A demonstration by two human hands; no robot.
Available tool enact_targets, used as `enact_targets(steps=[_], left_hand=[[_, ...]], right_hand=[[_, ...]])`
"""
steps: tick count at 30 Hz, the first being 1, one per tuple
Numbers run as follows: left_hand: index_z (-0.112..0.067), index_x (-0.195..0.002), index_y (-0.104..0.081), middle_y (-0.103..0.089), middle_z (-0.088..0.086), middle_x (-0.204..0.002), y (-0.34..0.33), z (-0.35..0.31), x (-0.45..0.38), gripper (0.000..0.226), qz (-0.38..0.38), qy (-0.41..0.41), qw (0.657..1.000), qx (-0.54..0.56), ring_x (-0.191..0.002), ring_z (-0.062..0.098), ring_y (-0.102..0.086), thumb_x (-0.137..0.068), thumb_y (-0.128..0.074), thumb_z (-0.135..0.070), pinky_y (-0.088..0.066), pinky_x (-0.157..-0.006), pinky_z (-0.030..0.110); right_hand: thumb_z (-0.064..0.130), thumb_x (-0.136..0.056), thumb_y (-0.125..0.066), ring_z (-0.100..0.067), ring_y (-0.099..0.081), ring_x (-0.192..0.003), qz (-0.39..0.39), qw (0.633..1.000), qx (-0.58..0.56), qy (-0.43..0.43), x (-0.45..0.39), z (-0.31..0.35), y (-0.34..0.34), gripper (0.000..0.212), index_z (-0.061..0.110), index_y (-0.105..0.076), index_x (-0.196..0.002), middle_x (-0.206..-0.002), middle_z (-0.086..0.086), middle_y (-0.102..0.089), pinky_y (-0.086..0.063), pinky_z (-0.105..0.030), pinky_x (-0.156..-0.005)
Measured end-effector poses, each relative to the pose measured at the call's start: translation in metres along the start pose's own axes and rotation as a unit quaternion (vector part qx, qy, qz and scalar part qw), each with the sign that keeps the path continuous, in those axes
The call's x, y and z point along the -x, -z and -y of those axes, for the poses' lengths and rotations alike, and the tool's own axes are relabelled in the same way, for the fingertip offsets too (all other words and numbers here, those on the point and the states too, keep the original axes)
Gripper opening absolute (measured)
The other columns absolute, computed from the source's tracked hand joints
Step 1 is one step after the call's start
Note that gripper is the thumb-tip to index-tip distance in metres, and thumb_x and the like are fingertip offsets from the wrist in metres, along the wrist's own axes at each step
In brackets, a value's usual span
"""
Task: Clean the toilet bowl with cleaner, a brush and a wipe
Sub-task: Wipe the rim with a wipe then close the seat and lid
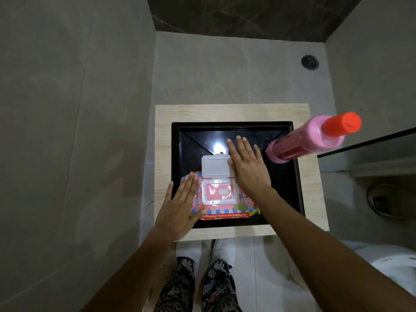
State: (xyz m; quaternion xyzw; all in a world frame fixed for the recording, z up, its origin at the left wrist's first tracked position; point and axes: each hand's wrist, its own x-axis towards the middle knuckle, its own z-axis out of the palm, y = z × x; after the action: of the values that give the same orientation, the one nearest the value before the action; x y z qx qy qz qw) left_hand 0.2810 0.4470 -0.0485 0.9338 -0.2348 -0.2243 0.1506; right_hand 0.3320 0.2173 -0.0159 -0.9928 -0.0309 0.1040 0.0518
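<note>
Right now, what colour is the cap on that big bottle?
The cap is bright orange-red, on a pink bottle. The head view shows it best.

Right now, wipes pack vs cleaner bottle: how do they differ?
The wipes pack lies flat inside the black tray; the bottle stands upright at the tray's right edge. The pack's white flip lid is open, a wipe showing; the bottle's red cap is on. The left hand and right hand rest open on the pack; neither touches the bottle. Both are mostly pink.
</note>
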Motion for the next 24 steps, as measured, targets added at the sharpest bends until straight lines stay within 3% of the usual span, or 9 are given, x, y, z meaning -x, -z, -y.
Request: enact_targets(steps=[5, 10, 14, 19, 24], left_hand=[[-0.016, -0.152, 0.007, 0.009, -0.002, -0.159, 0.007, -0.001, -0.008, 0.09, -0.022, -0.022, 0.999, 0.008, -0.146, 0.009, 0.006, -0.088, -0.022, -0.073, 0.008, -0.117, 0.036], [-0.019, -0.151, 0.011, 0.011, -0.003, -0.159, 0.014, -0.007, -0.019, 0.091, -0.016, -0.033, 0.999, -0.005, -0.146, 0.009, 0.01, -0.085, -0.012, -0.077, 0.014, -0.116, 0.036], [-0.023, -0.15, 0.01, 0.005, -0.002, -0.16, 0.013, -0.007, -0.024, 0.084, -0.013, -0.045, 0.998, -0.032, -0.146, 0.011, 0.005, -0.087, -0.016, -0.074, 0.005, -0.117, 0.043], [-0.017, -0.151, 0.002, 0.002, 0.0, -0.16, 0.012, -0.008, -0.025, 0.086, -0.01, -0.048, 0.998, -0.042, -0.146, 0.013, 0.0, -0.088, -0.015, -0.074, 0.004, -0.117, 0.045], [-0.018, -0.149, 0.011, 0.007, 0.0, -0.158, 0.013, -0.013, -0.026, 0.089, -0.002, -0.028, 0.997, -0.072, -0.146, 0.015, 0.003, -0.083, -0.002, -0.076, 0.006, -0.116, 0.044]], right_hand=[[0.032, -0.106, -0.023, -0.029, 0.001, -0.149, 0.072, 0.997, 0.006, -0.005, -0.003, -0.001, -0.008, 0.051, 0.025, -0.009, -0.154, -0.161, -0.014, -0.001, -0.005, -0.046, -0.119], [0.034, -0.105, -0.017, -0.026, 0.007, -0.149, 0.128, 0.991, 0.015, -0.021, -0.001, -0.001, -0.013, 0.05, 0.028, -0.007, -0.154, -0.161, -0.013, 0.001, -0.004, -0.045, -0.119], [0.032, -0.104, -0.027, -0.029, -0.003, -0.149, 0.085, 0.996, -0.039, -0.012, 0.006, -0.001, -0.013, 0.05, 0.025, -0.018, -0.153, -0.16, -0.017, -0.01, -0.011, -0.047, -0.118], [0.032, -0.091, -0.043, -0.04, -0.042, -0.133, -0.028, 0.996, -0.076, 0.032, 0.039, 0.002, -0.011, 0.045, 0.015, -0.057, -0.13, -0.141, -0.026, -0.046, -0.037, -0.05, -0.105], [0.024, -0.076, -0.081, -0.041, -0.05, -0.126, -0.041, 0.994, -0.089, 0.053, 0.072, 0.007, -0.025, 0.033, 0.017, -0.068, -0.105, -0.132, -0.026, -0.054, -0.043, -0.05, -0.1]])
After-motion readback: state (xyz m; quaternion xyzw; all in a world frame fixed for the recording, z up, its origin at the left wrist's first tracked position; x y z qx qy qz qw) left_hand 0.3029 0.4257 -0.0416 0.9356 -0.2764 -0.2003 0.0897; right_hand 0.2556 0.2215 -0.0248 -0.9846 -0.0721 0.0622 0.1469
